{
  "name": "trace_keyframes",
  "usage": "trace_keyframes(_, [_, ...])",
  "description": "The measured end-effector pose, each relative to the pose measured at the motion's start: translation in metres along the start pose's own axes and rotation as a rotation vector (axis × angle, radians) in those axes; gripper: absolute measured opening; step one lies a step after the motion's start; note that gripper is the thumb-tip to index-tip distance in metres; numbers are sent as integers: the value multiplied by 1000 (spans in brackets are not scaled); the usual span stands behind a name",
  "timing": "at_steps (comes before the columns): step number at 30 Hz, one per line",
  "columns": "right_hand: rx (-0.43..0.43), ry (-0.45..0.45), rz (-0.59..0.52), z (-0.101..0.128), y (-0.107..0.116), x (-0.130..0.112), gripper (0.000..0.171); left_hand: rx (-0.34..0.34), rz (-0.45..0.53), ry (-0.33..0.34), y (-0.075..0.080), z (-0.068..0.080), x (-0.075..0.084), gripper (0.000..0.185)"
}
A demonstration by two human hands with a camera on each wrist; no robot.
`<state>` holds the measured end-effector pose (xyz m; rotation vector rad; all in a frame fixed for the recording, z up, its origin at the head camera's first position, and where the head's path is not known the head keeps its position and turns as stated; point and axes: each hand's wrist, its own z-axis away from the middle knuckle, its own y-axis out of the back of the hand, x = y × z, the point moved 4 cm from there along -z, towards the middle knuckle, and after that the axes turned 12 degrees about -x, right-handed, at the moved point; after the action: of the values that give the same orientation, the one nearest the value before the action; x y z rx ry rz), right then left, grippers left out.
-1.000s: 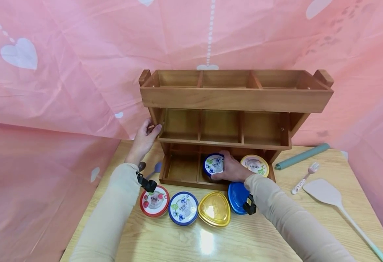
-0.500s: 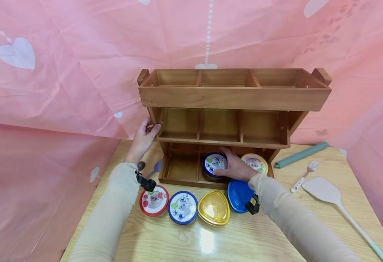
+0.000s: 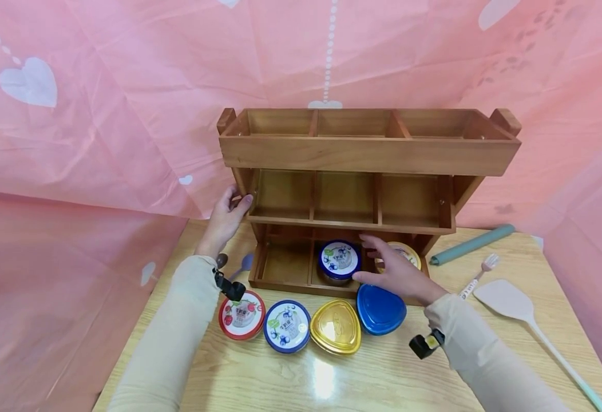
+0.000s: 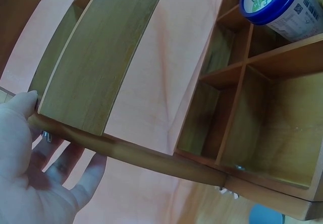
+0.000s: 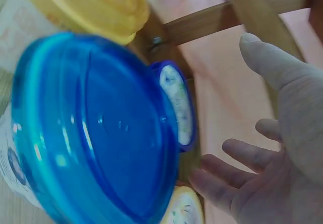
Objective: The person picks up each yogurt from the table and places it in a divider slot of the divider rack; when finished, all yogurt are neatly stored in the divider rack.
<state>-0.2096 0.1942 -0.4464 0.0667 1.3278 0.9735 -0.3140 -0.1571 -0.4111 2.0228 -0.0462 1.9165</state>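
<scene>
One-handedly gripping the tiered brown wooden rack with left fingers, seemingly for steadiness, with right fingers spread, empty, beside the round blue-lidded plastic tub inside.

Both long cream sleeves carry a small, boxy black wrist device.

The closed, blueberry-printed blue-lidded tub stands upright at seven o'clock from the centre of the three-tier wooden rack, in its bottom middle compartment.
</scene>
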Motion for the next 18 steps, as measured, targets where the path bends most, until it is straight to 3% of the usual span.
trace_keyframes(9, [108,51,77,42,-6,-2,89,6,-26,-9,-1,-1,1,53])
trace_keyframes(15, [177,32,144,65,-19,2,93,-5,-16,22,0,0,-1,55])
trace_keyframes(18, [228,23,146,75,-25,6,92,-15,-5,27,-1,2,6,55])
